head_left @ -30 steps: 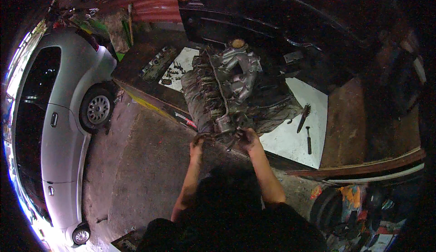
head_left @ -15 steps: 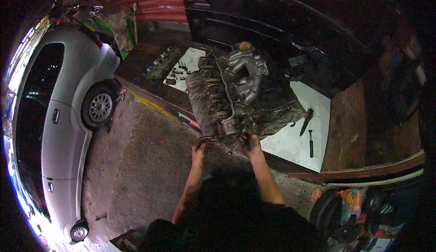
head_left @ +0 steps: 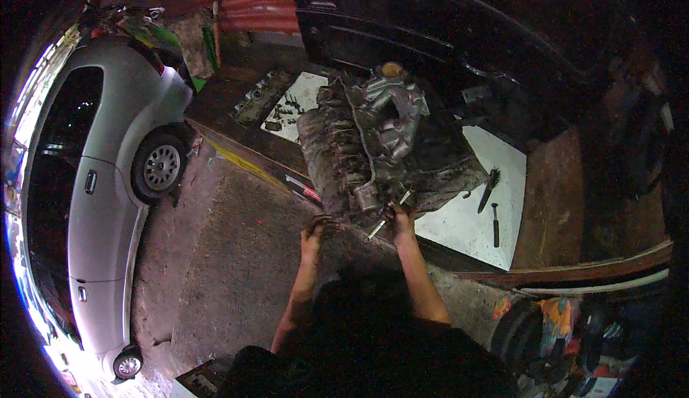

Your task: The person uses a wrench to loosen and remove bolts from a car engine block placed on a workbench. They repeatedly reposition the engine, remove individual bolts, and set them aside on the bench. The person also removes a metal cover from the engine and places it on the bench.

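Note:
My right hand [head_left: 402, 223] is closed around a slim, shiny wrench [head_left: 376, 231], which slants from lower left to upper right by the near end of a large, grimy engine part [head_left: 331, 150]. My left hand [head_left: 314, 230] is at the near left corner of that part, its darkened fingers stretched loosely toward the right; shadow hides whether they touch it. A grey metal manifold with curved pipes [head_left: 403, 114] sits on the right side of the engine part. Dark, crumpled cloth or plastic [head_left: 448, 186] spreads out beside it.
A wire brush [head_left: 489, 190] and a thin-shafted hand tool [head_left: 495, 227] lie on a white sheet [head_left: 470, 244] at right. Small bolts [head_left: 286, 114] rest on another white sheet, beside a long metal cover [head_left: 260, 96]. A silver car [head_left: 108, 161] stands at left.
The wrench has swung in my right hand, so more of its length shows on both sides of the fingers. My left hand stays almost in place. The view has shifted slightly.

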A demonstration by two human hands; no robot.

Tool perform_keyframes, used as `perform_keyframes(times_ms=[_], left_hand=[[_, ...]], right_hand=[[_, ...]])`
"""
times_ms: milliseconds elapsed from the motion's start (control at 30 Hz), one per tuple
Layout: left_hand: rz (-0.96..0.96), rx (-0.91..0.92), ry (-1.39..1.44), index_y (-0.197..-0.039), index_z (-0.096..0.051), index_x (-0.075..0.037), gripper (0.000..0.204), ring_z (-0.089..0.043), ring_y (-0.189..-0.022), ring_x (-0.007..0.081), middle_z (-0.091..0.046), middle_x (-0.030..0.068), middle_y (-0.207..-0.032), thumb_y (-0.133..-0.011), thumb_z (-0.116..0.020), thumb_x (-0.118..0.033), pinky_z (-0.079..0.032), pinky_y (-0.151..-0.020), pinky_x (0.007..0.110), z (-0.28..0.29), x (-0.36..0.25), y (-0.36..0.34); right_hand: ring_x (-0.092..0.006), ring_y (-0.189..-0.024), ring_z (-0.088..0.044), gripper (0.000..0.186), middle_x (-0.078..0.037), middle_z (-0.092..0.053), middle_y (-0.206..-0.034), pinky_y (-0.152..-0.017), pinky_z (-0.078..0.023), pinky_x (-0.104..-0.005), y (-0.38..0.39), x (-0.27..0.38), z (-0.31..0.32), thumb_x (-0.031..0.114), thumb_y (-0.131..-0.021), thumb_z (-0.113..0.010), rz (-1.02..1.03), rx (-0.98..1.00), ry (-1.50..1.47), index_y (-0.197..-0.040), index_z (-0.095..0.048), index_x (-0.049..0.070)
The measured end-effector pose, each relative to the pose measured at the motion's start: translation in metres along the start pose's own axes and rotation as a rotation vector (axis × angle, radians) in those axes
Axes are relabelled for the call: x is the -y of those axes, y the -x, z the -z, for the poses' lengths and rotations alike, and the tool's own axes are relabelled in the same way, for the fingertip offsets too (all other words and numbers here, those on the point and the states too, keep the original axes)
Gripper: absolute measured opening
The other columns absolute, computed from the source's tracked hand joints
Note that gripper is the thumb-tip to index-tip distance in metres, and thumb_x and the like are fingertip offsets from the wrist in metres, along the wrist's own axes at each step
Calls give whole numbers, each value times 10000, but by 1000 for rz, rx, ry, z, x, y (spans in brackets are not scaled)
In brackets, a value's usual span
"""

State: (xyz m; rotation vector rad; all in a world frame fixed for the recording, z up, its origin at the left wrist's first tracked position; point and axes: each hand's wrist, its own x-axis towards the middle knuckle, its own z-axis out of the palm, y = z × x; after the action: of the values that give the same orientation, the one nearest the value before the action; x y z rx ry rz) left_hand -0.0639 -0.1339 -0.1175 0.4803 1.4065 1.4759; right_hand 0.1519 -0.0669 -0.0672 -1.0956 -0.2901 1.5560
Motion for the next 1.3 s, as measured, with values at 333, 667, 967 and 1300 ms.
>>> perform_keyframes(times_ms=[333,667,967,1300], left_hand=[[31,232,25,-1122,-502,-6,366,-524,-962,227,-565,103,-1050,-815,-573,-192,-404,-864,349,-18,-5,6],[11,245,77,-1042,-527,13,256,-588,-813,224,-612,112,-913,-847,-520,-153,-455,-760,348,-20,-23,23],[-31,267,35,-1058,-529,11,264,-589,-852,226,-608,115,-934,-855,-498,-155,-459,-774,345,5,-7,3],[-55,255,72,-1025,-544,19,225,-595,-832,225,-601,112,-944,-856,-455,-99,-459,-783,332,2,-17,17]], right_hand=[[-167,-699,-539,278,-32,-576,-790,-637,-455,-299,-11,-16,27,347,-786,-584,-16,-76,-112,-884,-587,87],[-169,-756,-530,250,-40,-560,-848,-665,-434,-292,43,-30,0,255,-831,-568,-137,-34,-205,-1027,-534,105],[-130,-673,-500,218,-3,-551,-799,-589,-418,-246,34,-31,-19,216,-849,-564,-122,4,-296,-1038,-518,118],[-143,-687,-517,418,0,-552,-836,-583,-440,-302,-34,-89,48,414,-745,-642,23,96,21,-999,-553,94]])
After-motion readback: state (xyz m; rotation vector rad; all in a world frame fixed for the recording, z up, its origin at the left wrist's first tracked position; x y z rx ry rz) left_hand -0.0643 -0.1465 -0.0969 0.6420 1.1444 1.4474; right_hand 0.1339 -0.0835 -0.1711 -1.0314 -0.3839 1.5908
